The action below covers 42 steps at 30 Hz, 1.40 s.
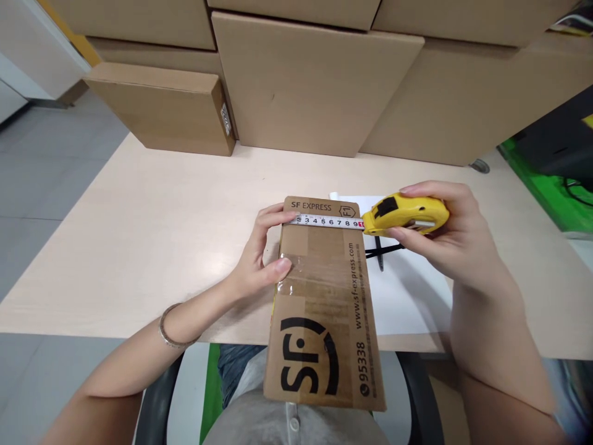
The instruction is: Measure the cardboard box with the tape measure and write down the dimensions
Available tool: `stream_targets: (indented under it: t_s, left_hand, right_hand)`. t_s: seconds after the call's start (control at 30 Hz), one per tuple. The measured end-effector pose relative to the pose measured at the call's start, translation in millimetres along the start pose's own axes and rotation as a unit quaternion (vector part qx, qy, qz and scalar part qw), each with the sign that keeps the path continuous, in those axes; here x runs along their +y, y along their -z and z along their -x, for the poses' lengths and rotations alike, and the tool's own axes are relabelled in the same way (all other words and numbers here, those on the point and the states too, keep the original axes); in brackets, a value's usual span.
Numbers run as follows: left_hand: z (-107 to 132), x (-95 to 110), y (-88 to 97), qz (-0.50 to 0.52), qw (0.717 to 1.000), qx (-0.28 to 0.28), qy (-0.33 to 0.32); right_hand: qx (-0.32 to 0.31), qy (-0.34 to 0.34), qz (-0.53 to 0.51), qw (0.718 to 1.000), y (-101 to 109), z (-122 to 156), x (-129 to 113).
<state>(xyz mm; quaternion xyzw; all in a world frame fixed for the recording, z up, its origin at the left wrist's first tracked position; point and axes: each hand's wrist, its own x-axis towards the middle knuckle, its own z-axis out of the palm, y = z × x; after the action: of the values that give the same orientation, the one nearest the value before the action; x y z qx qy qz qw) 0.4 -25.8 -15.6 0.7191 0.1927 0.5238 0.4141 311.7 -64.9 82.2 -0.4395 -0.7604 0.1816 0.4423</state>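
Note:
A brown cardboard box (319,296) printed with SF EXPRESS lies across the table's front edge, its near end over my lap. My left hand (264,250) grips its left side, thumb on top, index finger pressing the end of the tape blade (327,221) onto the box. The white blade crosses the box's width near its far end, with numbers about 2 to 10 showing. At the box's right edge, my right hand (456,228) is closed around the yellow tape measure (407,213), whose mouth meets that edge.
White paper (412,296) lies right of the box, with a black pen (380,256) and a thin black strip on it. Large cardboard boxes (306,80) stand along the back, a smaller carton (162,111) at left. A dark object (560,142) sits on green at right.

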Motion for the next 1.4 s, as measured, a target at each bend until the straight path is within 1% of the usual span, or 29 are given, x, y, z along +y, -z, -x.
stream_targets:
  t_s: [0.1, 0.2, 0.3, 0.4, 0.47, 0.53, 0.63, 0.73, 0.8, 0.87, 0.9, 0.97, 1.03, 1.1, 1.17, 1.27, 1.33, 1.4]
  left_hand:
    - [0.8, 0.2, -1.0, 0.008, 1.000, -0.002, 0.006]
    - [0.2, 2.5, -2.1, 0.042, 0.999, -0.009, 0.029]
    - [-2.5, 9.0, -3.2, 0.065, 0.995, -0.007, 0.073]
    - [-4.4, 18.2, -2.6, 0.078, 0.990, 0.013, 0.119]
    - [-2.5, 24.6, 1.0, 0.093, 0.985, 0.028, 0.143]
    - [3.3, 31.3, 8.5, 0.113, 0.976, 0.061, 0.176]
    - [17.6, 43.1, 26.0, 0.113, 0.952, 0.146, 0.245]
    - [32.5, 55.9, 42.3, 0.078, 0.918, 0.217, 0.323]
    - [40.1, 62.0, 47.0, 0.059, 0.895, 0.239, 0.372]
    - [45.1, 64.3, 45.2, 0.039, 0.881, 0.244, 0.403]
    - [46.5, 64.2, 42.2, 0.038, 0.879, 0.244, 0.407]
    - [47.6, 62.2, 33.5, 0.066, 0.883, 0.238, 0.398]
    - [46.5, 60.0, 23.8, 0.115, 0.891, 0.222, 0.380]
    - [44.0, 58.9, 15.3, 0.143, 0.898, 0.202, 0.365]
    - [40.8, 58.9, 8.6, 0.149, 0.901, 0.190, 0.361]
    - [36.8, 59.6, 0.7, 0.153, 0.897, 0.187, 0.370]
    - [36.2, 59.0, -3.9, 0.164, 0.894, 0.191, 0.372]
    - [37.5, 56.8, -7.5, 0.181, 0.890, 0.196, 0.369]
  right_hand:
    - [-0.007, 0.001, 0.006, 1.000, 2.6, -0.9, -1.3]
    - [0.007, 0.020, 0.009, 1.000, -0.8, -6.7, -6.3]
    - [-0.006, 0.035, -0.009, 0.999, -14.0, -18.6, -18.0]
    - [-0.029, 0.030, -0.036, 0.998, -30.6, -32.3, -33.7]
    - [-0.021, 0.028, -0.057, 0.998, -38.5, -39.2, -43.1]
    - [0.005, 0.009, -0.092, 0.996, -42.3, -42.5, -49.5]
    - [0.034, -0.054, -0.180, 0.982, -42.5, -41.5, -52.8]
    - [0.020, -0.104, -0.270, 0.957, -41.7, -38.4, -51.7]
    - [0.001, -0.135, -0.305, 0.943, -43.6, -37.6, -51.5]
    - [-0.026, -0.167, -0.326, 0.930, -48.9, -38.0, -53.3]
    - [-0.043, -0.176, -0.336, 0.924, -52.9, -38.2, -54.9]
    - [-0.081, -0.172, -0.346, 0.919, -62.7, -38.0, -58.6]
    - [-0.129, -0.156, -0.337, 0.919, -73.5, -35.9, -61.2]
    - [-0.176, -0.142, -0.305, 0.925, -83.4, -31.8, -61.3]
    - [-0.197, -0.123, -0.236, 0.944, -91.4, -26.7, -58.5]
    - [-0.177, -0.069, -0.093, 0.977, -100.3, -19.9, -51.3]
    - [-0.156, -0.032, -0.021, 0.987, -104.1, -17.0, -46.6]
    - [-0.137, -0.011, 0.023, 0.990, -104.2, -15.2, -42.7]
